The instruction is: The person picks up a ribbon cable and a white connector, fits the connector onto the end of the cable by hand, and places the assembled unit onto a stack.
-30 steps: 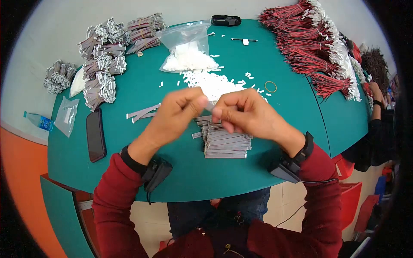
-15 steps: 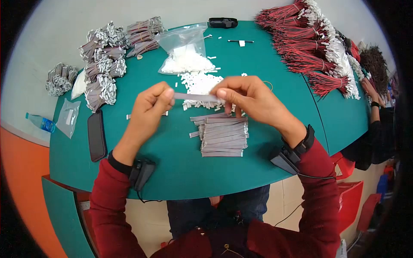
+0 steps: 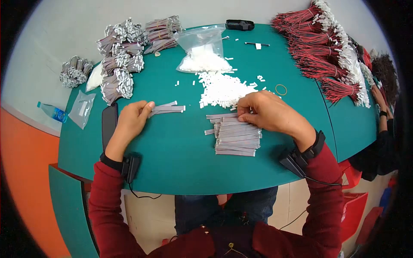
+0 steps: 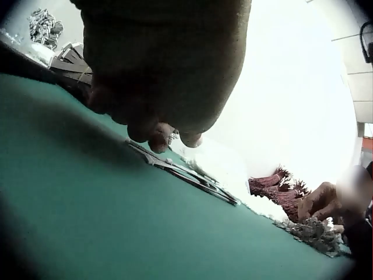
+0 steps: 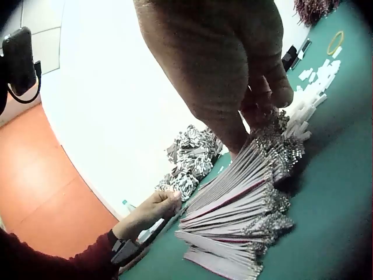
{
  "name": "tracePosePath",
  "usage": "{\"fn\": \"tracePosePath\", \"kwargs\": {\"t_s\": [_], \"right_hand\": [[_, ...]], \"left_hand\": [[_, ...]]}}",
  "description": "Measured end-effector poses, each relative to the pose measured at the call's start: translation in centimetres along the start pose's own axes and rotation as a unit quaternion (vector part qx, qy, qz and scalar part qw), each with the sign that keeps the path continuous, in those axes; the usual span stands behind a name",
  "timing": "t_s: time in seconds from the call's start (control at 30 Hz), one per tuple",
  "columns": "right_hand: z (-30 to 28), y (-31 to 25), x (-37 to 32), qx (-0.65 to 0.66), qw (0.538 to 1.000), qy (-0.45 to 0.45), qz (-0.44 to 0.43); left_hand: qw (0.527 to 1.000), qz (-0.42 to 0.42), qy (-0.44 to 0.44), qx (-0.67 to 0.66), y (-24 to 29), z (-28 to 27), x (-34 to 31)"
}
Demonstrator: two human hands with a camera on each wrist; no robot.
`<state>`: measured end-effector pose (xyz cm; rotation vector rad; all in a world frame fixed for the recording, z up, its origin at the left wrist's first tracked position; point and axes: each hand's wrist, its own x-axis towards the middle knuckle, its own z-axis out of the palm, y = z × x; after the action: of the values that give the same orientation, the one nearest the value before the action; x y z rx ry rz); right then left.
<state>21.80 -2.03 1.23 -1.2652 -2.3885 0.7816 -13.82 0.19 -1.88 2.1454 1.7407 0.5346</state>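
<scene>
My left hand [image 3: 132, 122] is low over the table at the left, thumb and fingertips pinching the near end of a flat grey ribbon cable [image 3: 170, 110]. That cable lies alongside others, its small white end pointing right. In the left wrist view the fingers hang right over these ribbon cables [image 4: 186, 173]. My right hand [image 3: 275, 112] is at the top of a stacked pile of grey ribbon cables [image 3: 237, 139], finger and thumb curled on the upper ones. The right wrist view shows fingertips in among the pile's [image 5: 227, 216] metal-tipped ends, partly hidden by the palm.
Loose white connector housings [image 3: 223, 90] lie heaped behind the pile, before a clear bag [image 3: 202, 60] of more. Bundled grey cables [image 3: 122, 60] stand back left, red-black wire bundles [image 3: 318, 51] back right. A phone [image 3: 110, 118] and bottle [image 3: 52, 112] are at left. Another person's hand [image 3: 378, 98] shows far right.
Both hands first worked together on a ribbon cable, then drew apart with it stretched between them. The left has carried it left and down to the others; the right has lowered to the pile.
</scene>
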Motion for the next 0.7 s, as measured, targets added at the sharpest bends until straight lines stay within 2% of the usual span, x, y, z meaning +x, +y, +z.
{"fn": "tracePosePath", "kwargs": {"t_s": [0.07, 0.17, 0.3, 0.4, 0.6, 0.7], "right_hand": [[-0.1, 0.0, 0.0, -0.004, 1.0, -0.01, 0.006], [-0.3, -0.1, 0.1, -0.019, 1.0, -0.021, 0.009], [-0.6, -0.1, -0.1, -0.049, 0.998, -0.033, 0.011], [-0.4, 0.4, -0.2, -0.051, 0.999, -0.013, -0.006], [0.0, 1.2, -0.2, -0.07, 0.997, -0.005, -0.045], [-0.4, 1.1, -0.2, -0.057, 0.998, -0.018, -0.037]], "left_hand": [[0.994, -0.032, 0.029, 0.103, 2.1, -0.8, -0.2], [0.997, 0.013, 0.035, 0.072, 3.2, -0.8, 0.6], [0.992, 0.125, 0.018, 0.029, 6.3, 0.1, 1.2], [0.986, 0.16, -0.013, 0.038, 6.6, 0.7, 1.5], [0.99, 0.126, -0.025, 0.058, 5.4, 0.9, 1.2], [0.992, 0.098, -0.036, 0.076, 5.5, 0.5, 0.9]]}}
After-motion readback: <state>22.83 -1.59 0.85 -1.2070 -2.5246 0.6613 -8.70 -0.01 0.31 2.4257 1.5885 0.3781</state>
